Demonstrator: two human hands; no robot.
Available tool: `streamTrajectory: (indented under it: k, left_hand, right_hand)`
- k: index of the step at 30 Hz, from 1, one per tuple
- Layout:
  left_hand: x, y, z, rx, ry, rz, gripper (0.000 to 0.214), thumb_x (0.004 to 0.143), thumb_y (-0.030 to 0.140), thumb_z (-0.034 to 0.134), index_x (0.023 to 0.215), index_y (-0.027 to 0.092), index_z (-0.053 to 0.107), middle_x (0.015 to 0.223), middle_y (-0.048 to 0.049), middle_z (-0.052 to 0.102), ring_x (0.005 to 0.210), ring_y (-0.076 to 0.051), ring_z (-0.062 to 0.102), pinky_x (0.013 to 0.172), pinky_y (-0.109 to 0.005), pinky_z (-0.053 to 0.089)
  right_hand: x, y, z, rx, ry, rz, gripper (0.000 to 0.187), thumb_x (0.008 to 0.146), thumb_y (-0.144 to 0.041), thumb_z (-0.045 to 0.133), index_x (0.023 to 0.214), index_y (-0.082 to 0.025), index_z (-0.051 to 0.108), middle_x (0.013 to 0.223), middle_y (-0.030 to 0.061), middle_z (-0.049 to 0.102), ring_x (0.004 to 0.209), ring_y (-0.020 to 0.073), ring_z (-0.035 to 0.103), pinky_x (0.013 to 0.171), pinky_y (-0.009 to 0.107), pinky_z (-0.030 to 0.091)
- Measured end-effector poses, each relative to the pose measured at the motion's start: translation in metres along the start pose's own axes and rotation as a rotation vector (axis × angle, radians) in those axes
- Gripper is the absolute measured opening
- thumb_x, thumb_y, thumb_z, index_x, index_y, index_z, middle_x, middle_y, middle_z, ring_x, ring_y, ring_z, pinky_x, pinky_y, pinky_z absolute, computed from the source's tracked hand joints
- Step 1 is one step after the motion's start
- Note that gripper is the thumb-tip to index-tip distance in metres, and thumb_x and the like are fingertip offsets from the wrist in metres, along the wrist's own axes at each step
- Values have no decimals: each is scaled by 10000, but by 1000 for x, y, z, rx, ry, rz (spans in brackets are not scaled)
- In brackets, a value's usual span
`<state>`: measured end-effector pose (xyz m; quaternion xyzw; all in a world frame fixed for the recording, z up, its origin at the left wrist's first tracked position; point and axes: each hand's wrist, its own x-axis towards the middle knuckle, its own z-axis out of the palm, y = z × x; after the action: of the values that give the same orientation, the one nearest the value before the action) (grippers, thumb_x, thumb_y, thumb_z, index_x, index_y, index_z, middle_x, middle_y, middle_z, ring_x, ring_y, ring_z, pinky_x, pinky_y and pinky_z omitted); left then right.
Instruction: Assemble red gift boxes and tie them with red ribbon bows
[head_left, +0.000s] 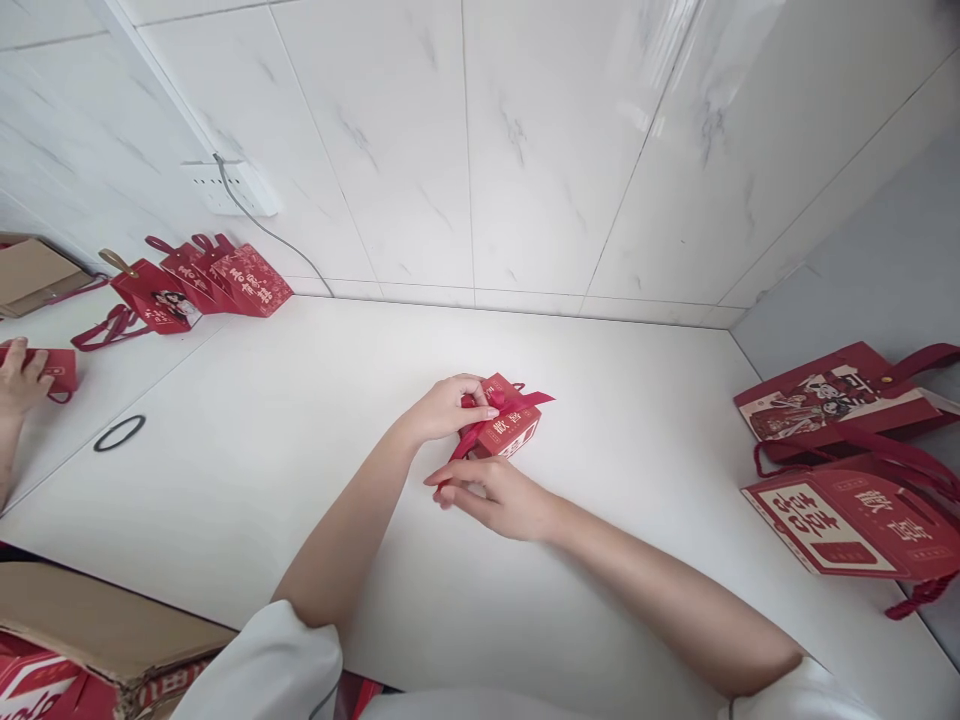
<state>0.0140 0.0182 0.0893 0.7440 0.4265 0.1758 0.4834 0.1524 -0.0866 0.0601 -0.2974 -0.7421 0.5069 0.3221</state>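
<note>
A small red gift box (519, 428) with pale printed characters sits on the white tabletop in the middle of the head view. A red ribbon (534, 401) crosses its top, one tail sticking out to the right. My left hand (452, 408) is closed at the box's left side, thumb and fingers pinching the ribbon near its knot. Nearer to me, my right hand (506, 497) pinches the other ribbon tail, which runs down from the box to its fingertips. My left fingers hide part of the box's left side.
Red gift boxes (844, 515) with ribbons stand at the right; several red bags (251, 280) line the back left. Another person's hand (21, 378) rests on a red box at the left edge. A black ring (120, 433) lies nearby. A cardboard box (97, 620) is at lower left.
</note>
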Motion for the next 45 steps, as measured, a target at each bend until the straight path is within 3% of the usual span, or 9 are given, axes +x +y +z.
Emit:
streamTrajectory:
  k: [2,3,8,10,14,20,35,41,45]
  left_hand:
    - [-3,4,-4,24,-24,-8,242,742,420,653,785,190,594,1070,-39,624,956,-206,596,778,-335,506]
    - [-5,6,-6,30,-42,-7,261,733,430,666,829,198,594,1061,-36,627,961,-207,595,786,-336,503]
    - [-10,12,-5,11,-48,-49,399,708,447,703,1020,236,572,1165,-37,603,1018,-216,597,810,-340,512]
    - [-8,12,0,25,4,-73,363,730,452,682,1000,234,577,1170,-42,600,1011,-216,602,797,-337,520]
    - [-4,10,8,38,61,-57,245,769,425,638,883,214,588,1185,-44,587,998,-207,606,781,-321,528]
    - [-1,7,6,18,25,-26,191,776,376,631,843,204,582,1181,-52,583,1014,-210,595,771,-315,524]
    - [1,5,5,76,5,6,179,772,368,618,822,204,567,1138,-46,582,982,-205,593,756,-314,516]
    - [0,7,3,81,-8,7,209,776,402,626,856,216,575,1138,-36,594,1001,-207,593,784,-328,518]
    - [-6,11,-11,-17,-32,35,282,810,422,603,1040,260,577,1264,-32,565,1203,-226,513,920,-353,485]
  right_hand:
    - [-7,-20,-22,0,-135,60,296,947,-373,484,1166,-227,619,861,36,691,669,143,653,639,290,544]
    - [-10,-27,-34,6,-106,81,294,948,-392,470,1120,-222,637,873,42,686,640,138,643,586,278,537]
    - [-14,-17,-92,-137,421,160,322,933,-467,473,1082,-221,617,1084,62,662,947,191,629,869,368,503]
    - [-12,-1,-106,-196,500,289,387,908,-516,490,1167,-241,575,1260,71,588,1105,226,574,936,396,458]
    - [-9,20,-115,-134,368,495,449,911,-596,397,1006,-212,610,1022,64,664,898,196,629,821,349,471]
    - [-13,16,-120,-125,261,455,354,805,-540,594,738,-196,546,661,-21,562,636,130,524,573,253,387]
    - [-23,18,-135,162,158,502,262,852,-396,615,752,-189,490,865,67,703,908,192,670,873,386,524]
    - [-29,13,-144,4,138,569,294,839,-476,609,795,-190,558,912,77,701,901,210,652,812,373,513]
    - [-34,10,-150,-169,227,585,357,860,-552,534,930,-214,624,1024,71,687,921,215,631,785,351,502]
